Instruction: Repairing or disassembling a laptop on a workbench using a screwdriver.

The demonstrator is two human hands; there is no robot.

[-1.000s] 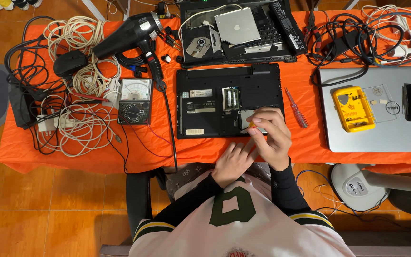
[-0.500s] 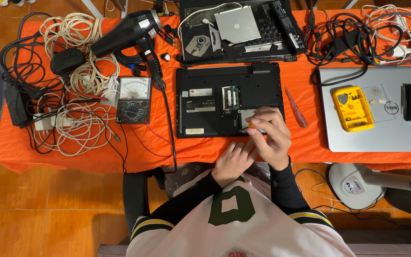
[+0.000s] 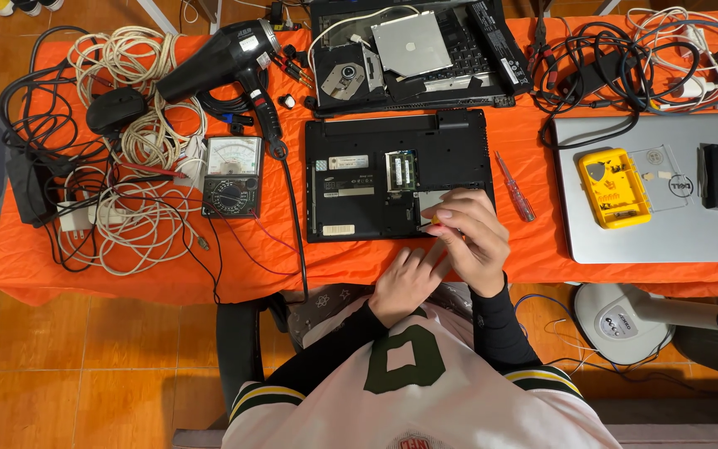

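Note:
A black laptop lies upside down on the orange-covered table, with its memory slot uncovered. My right hand is over the laptop's near right corner, closed around a small screwdriver with a red and yellow handle whose tip points at the base. My left hand rests at the table's front edge just below, fingers loosely spread, holding nothing that I can see.
A red pen-type screwdriver lies right of the laptop. A silver closed laptop carries a yellow screwdriver-bit case. A black hair dryer, an analog multimeter, coiled cables and a dismantled laptop crowd the left and back.
Both hands stay at the laptop's near right corner with only slight shifts. The view has drifted a little.

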